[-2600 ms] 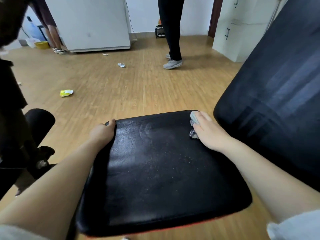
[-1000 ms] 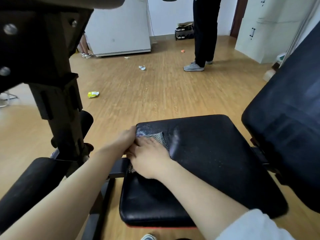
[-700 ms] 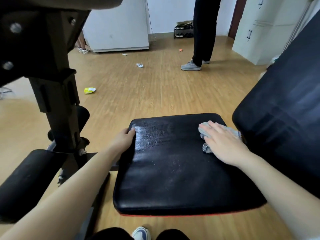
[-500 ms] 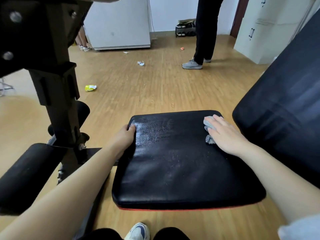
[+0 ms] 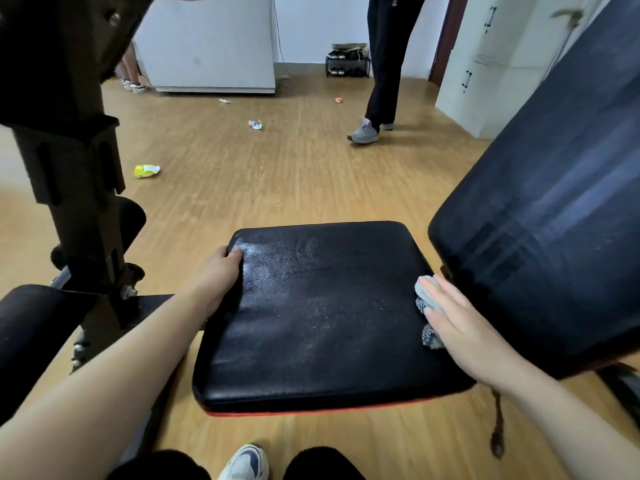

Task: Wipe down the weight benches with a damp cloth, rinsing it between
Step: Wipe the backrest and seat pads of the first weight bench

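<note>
The left hand [image 5: 221,271] is gripping the seat pad [image 5: 311,323] at its 10 o'clock corner (probably bracing it against the wiping push), while the right hand [image 5: 460,327], fingers flat, is pressing the cloth [image 5: 426,295] at 3 o'clock.

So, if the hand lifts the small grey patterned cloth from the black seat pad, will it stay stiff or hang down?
Probably floppy: the small grey patterned cloth lies bunched under the flat right hand. Likely light, being so small. It may cling slightly, since the black seat pad shows a wet-looking sheen.
</note>
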